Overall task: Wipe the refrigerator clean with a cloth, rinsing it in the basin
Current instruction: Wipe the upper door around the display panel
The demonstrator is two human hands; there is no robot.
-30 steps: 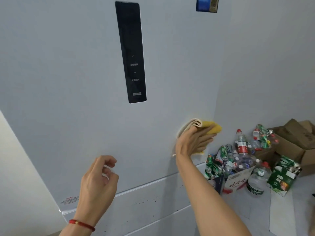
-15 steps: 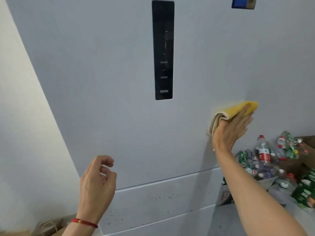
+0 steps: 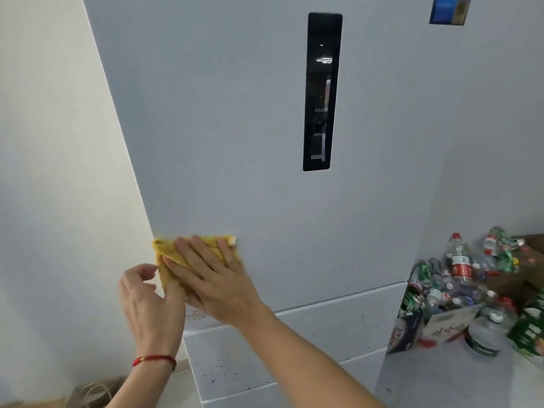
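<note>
I see my right hand [image 3: 212, 278] spread flat, fingers straight, pressing the yellow cloth [image 3: 170, 254] against the refrigerator [image 3: 235, 142] door at its left edge, low on the upper door and just above the seam with the drawer below. The cloth is folded, and a pale corner of it peeks out at the top right, past my fingertips. My left hand [image 3: 147, 301] sits beside it with fingers curled; the thumb and forefinger are at the cloth's lower left edge, but motion blur keeps me from telling whether they actually pinch it. A red string bracelet [image 3: 154, 360] circles that wrist.

On the door, a tall black control panel [image 3: 322, 92] runs vertically right of centre; it carries small arrow marks and faint lines of characters that I cannot read. A blue sticker [image 3: 449, 8] sits at the top right edge of the door, its print too small to make out. A small label with red print [image 3: 195, 315] shows just under my hands at the door's lower left corner, unreadable. The lower drawer front [image 3: 265, 357] is speckled with dark spots.

To the right of the refrigerator, on the floor, a cardboard box [image 3: 447, 328] with red lettering I cannot read holds crushed green cans [image 3: 418, 278] and clear plastic bottles [image 3: 459, 260] with red caps and red labels. A green carton [image 3: 527, 331] stands at the right edge. A paper bag with handles [image 3: 94, 393] sits at the bottom left, against the cream wall [image 3: 53, 172].
</note>
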